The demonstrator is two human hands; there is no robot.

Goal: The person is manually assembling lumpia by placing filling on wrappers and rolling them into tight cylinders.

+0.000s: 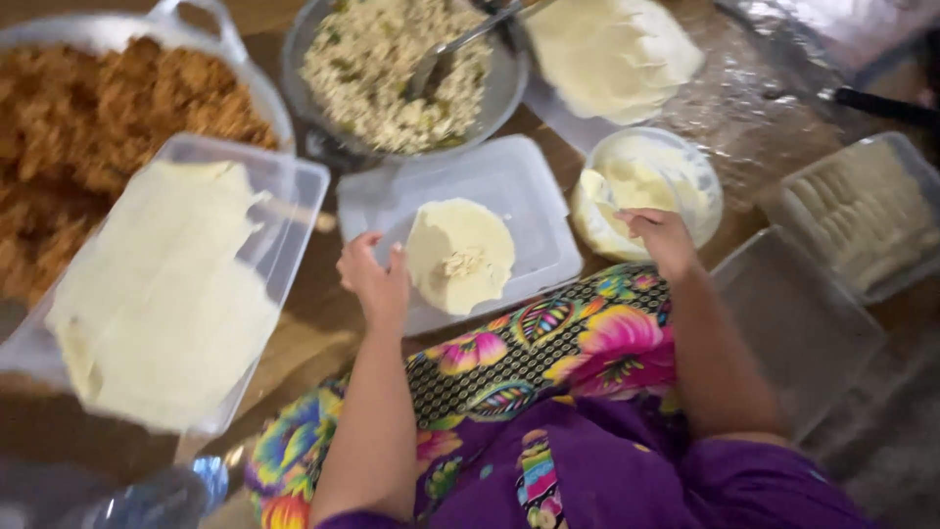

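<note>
Touching wrapper [459, 255] edge, left hand [375, 279] fingers.

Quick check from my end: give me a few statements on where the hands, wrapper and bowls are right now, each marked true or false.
1. The left hand touches the round wrapper. True.
2. The wrapper lies bare, with no filling. False: a small heap of filling sits on its middle.
3. The right hand reaches into the paste bowl. True.
4. The spoon rests in the fried-shreds pan. False: it rests in the metal filling bowl.
</note>
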